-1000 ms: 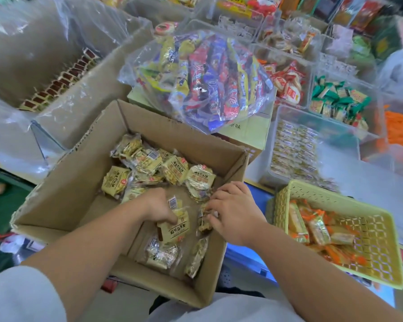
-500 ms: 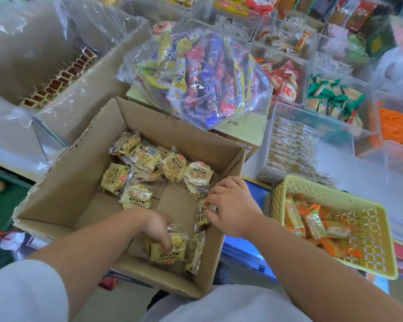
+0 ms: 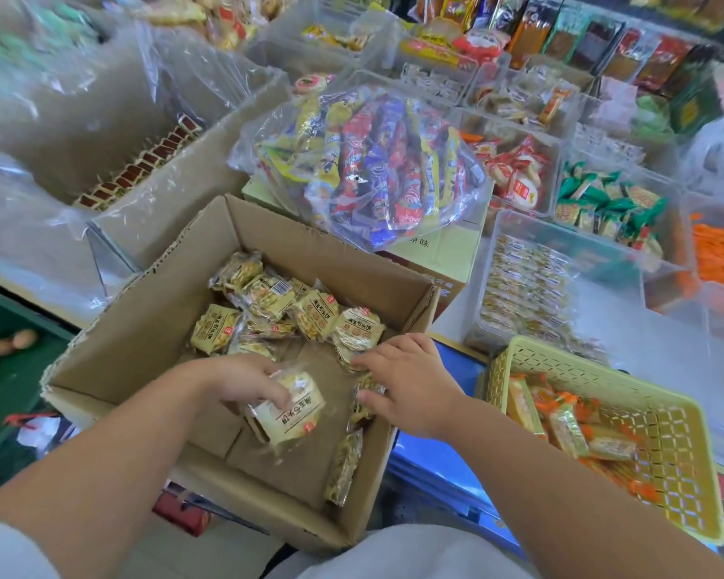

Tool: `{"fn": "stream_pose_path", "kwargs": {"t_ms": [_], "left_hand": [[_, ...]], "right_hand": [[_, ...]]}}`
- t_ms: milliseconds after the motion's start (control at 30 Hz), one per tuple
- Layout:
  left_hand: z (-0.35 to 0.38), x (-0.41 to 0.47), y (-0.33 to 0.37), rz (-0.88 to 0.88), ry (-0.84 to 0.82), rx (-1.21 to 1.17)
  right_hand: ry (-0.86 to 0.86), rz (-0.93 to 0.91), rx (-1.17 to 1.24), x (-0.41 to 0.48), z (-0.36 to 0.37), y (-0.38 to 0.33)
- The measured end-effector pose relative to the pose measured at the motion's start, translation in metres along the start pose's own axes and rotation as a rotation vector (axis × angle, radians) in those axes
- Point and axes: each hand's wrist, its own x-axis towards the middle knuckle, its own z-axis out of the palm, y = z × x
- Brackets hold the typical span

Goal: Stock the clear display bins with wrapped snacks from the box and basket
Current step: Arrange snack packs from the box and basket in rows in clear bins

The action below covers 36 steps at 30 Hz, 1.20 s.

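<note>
While crowded shop shelves point(image 3: 602, 43) fill the room beyond, the left hand point(image 3: 243, 382) pinches a yellow packet point(image 3: 293, 411) inside the cardboard box point(image 3: 143, 328); more packets point(image 3: 318, 315) lie just past it. The right hand point(image 3: 414, 390) touches packets at the box wall, and I cannot tell if it grips them. To its right is a basket point(image 3: 678, 474) of orange snacks point(image 3: 569, 432), with clear bins point(image 3: 594, 244) behind.

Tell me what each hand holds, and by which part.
Left hand pinches a yellow snack pack by its top edge. Right hand touches packs; grip unclear.
</note>
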Motion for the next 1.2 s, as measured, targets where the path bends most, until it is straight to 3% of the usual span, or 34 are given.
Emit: {"fn": "stream_pose_path", "kwargs": {"t_ms": [133,233,300,500,767,967,1067,1200], "left_hand": [[0.003,-0.047,0.003,0.193,0.078,-0.800],[0.027,-0.075,0.029,0.342,0.143,-1.111],[0.051,-0.086,0.054,0.396,0.152,-1.200],[0.117,-0.082,0.141,0.463,0.199,-1.253],[0.172,-0.046,0.234,0.441,0.154,-1.103],[0.192,-0.013,0.281,0.305,0.170,-1.155],[0.199,0.009,0.301,0.251,0.217,-1.109],[0.204,0.039,0.322,0.250,0.316,-1.108]], "right_hand": [[0.007,-0.040,0.300,-0.004,-0.018,0.000],[0.013,-0.113,0.606,-0.015,-0.043,0.003],[0.074,-0.172,0.674,-0.028,-0.059,0.009],[0.222,-0.215,0.695,-0.075,-0.085,0.063],[0.377,-0.324,0.374,-0.120,-0.082,0.171],[0.554,-0.436,0.372,-0.138,-0.077,0.229],[0.615,-0.345,0.406,-0.153,-0.069,0.252],[0.669,0.004,0.554,-0.173,-0.065,0.284]]}}
